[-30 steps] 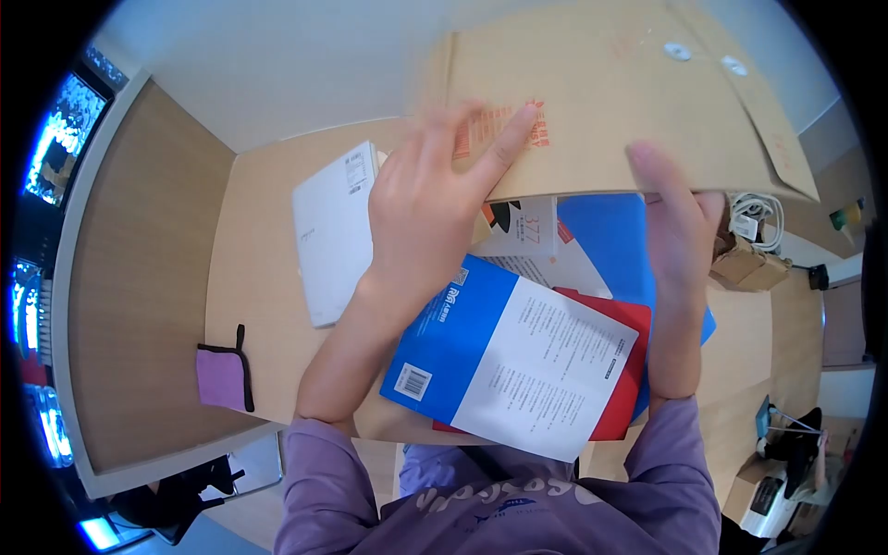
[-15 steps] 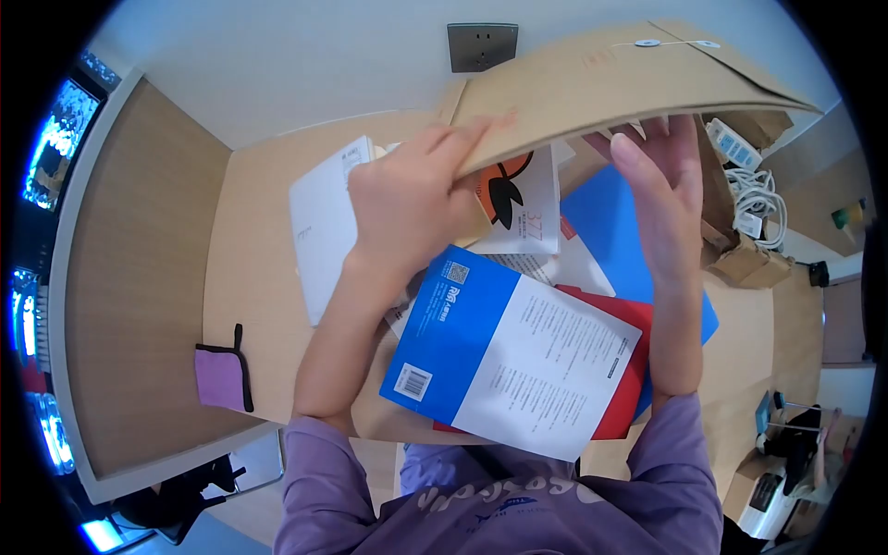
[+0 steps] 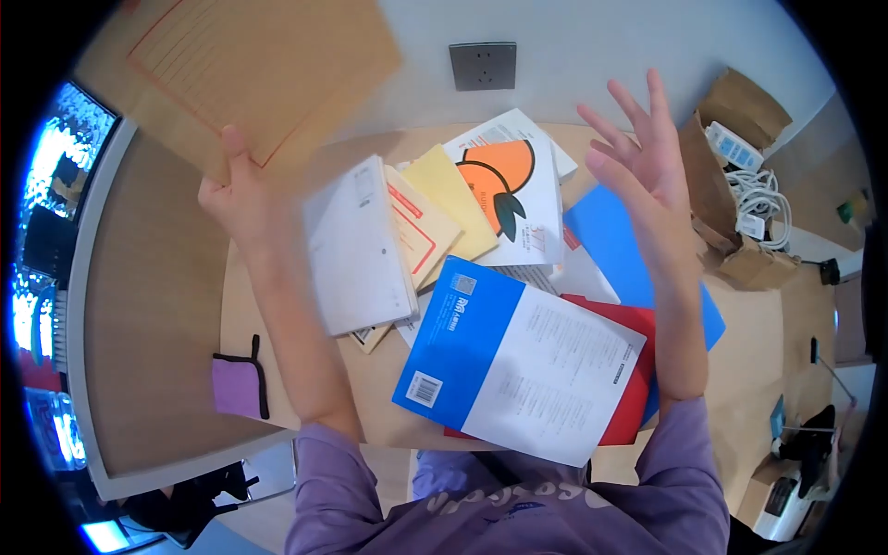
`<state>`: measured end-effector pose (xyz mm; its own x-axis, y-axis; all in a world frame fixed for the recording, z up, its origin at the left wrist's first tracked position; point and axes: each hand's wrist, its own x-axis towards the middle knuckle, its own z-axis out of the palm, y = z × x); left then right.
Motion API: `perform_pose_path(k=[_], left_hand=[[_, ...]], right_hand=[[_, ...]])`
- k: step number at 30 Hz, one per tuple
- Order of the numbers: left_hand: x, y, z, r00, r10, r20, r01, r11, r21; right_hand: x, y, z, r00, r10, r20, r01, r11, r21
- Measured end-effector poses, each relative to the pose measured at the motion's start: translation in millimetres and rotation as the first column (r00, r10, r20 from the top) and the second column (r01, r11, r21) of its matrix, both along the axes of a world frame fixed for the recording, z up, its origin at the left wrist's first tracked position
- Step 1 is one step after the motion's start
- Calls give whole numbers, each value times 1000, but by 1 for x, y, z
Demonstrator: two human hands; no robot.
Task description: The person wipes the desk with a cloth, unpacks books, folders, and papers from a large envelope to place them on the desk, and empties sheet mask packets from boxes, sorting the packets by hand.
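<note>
My left hand grips a large brown paper envelope by its lower edge, thumb on its face, raised at the upper left. Red lines are printed on the envelope. My right hand is in the air with fingers spread, holding nothing, above a blue folder. Between the hands lie a white book, a smaller cream envelope with red print, a yellow envelope and a white book with orange fruit. Nearest my body, a blue-and-white book overlaps a red folder.
At the right stands an open cardboard box holding a white power strip and coiled white cable. A purple pouch lies at the left, beside a wooden partition. A socket plate is on the wall behind.
The brown envelope has swung from the upper right to the upper left in my left hand, and its printed side now shows. My right hand has come away from it, fingers spreading.
</note>
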<state>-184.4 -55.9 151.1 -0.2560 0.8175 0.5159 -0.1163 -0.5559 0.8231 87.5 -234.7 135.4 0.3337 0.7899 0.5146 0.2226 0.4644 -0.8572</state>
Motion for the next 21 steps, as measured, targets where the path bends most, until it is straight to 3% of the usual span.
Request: perform_pose_path(k=[3,9,12,15,21], left_hand=[[-14,15,4,958,237,162,-210,963,-167],[-113,100,-73,947,299,116,-310,947,83],[-126,105,-88,902,389,186,-383,921,-72],[-144,109,-97,915,281,290,-270,960,-76],[-147,97,-82,860,356,365,-287,930,-231]], right_hand=[[4,1,-4,996,-48,70,49,999,-5],[4,4,-5,994,-87,70,91,995,-51],[5,7,-5,996,-72,59,76,995,-67],[8,9,-9,997,-74,16,75,995,-58],[4,12,-11,998,-63,18,65,995,-79]])
